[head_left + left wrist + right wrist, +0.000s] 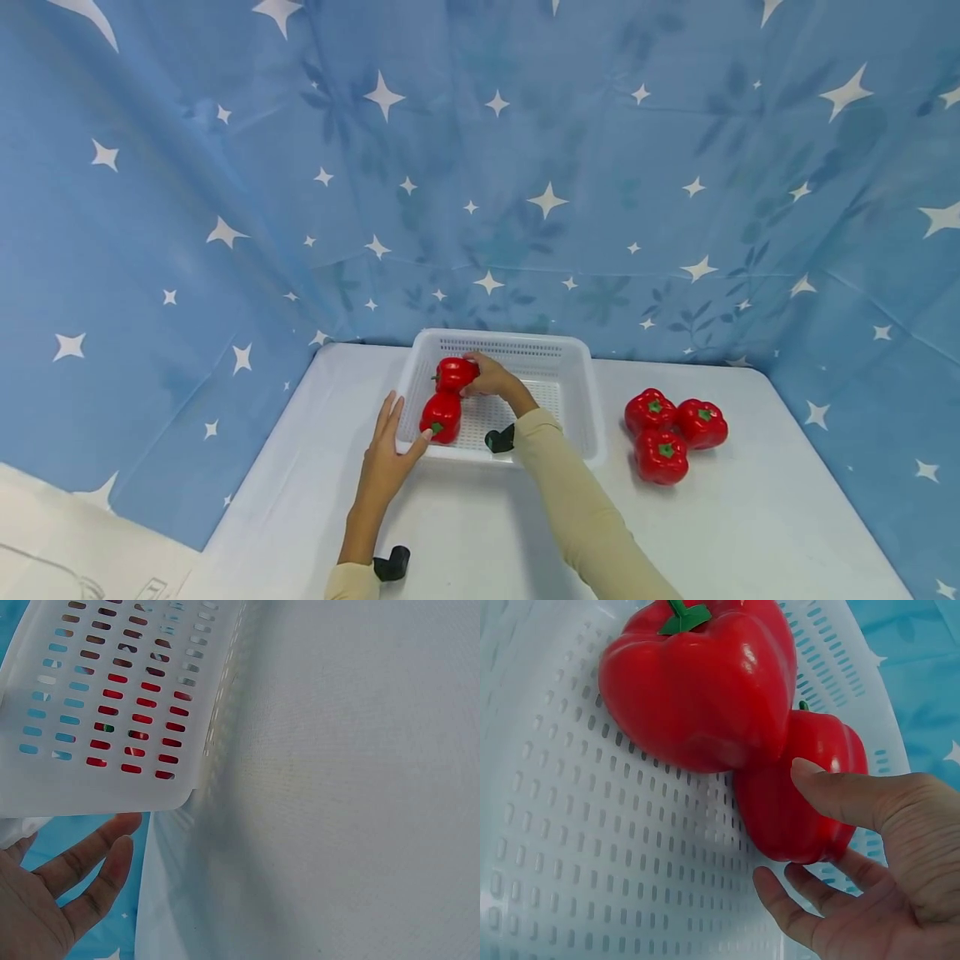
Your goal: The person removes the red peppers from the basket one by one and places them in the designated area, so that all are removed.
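Observation:
A white perforated plastic basket (pixel 597 417) holds two red bell peppers at its left end. My right hand (pixel 491 377) reaches inside and grips the farther bell pepper (pixel 453 373). In the right wrist view, the thumb lies on this pepper (pixel 829 750) and the fingers curve around its end. Touching it is the nearer bell pepper (pixel 441 417), with a green stem. At the basket's left front corner, my left hand (pixel 385 467) has its fingers spread along the outside. The left wrist view shows those fingers (pixel 105 881) extended beside the basket wall (pixel 90 791).
Three more red bell peppers (pixel 660 433) sit clustered on the white table (pixel 480 525), right of the basket. A blue curtain (pixel 480 167) with white stars hangs behind and along both sides. Black wrist devices (pixel 392 564) are worn on both arms.

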A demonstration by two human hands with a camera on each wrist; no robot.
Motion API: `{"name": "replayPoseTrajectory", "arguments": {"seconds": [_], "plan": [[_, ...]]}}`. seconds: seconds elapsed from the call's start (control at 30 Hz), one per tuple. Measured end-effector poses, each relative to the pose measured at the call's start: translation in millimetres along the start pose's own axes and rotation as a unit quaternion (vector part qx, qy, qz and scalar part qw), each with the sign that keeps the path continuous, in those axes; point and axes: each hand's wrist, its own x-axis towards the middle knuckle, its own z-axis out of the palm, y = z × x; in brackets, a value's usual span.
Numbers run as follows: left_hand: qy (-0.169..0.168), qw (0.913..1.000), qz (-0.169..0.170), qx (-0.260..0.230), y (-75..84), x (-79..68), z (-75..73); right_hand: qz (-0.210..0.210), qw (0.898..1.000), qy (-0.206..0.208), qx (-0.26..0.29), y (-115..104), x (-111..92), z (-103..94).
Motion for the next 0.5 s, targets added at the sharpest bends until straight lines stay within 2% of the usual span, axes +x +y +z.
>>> {"name": "replayPoseTrajectory", "arguments": {"seconds": [0.27, 0.5], "plan": [[-0.005, 0.9999, -0.01, 0.005, 0.0, -0.5, 0.4, 0.018, 0.999, 0.016, -0.025, -1.2, -4.1, 2.7], [0.002, 0.9999, -0.009, 0.008, 1.5, -0.6, 0.8, 0.024, 0.999, 0.017, -0.041, 2.0, 1.4, 5.6]]}}
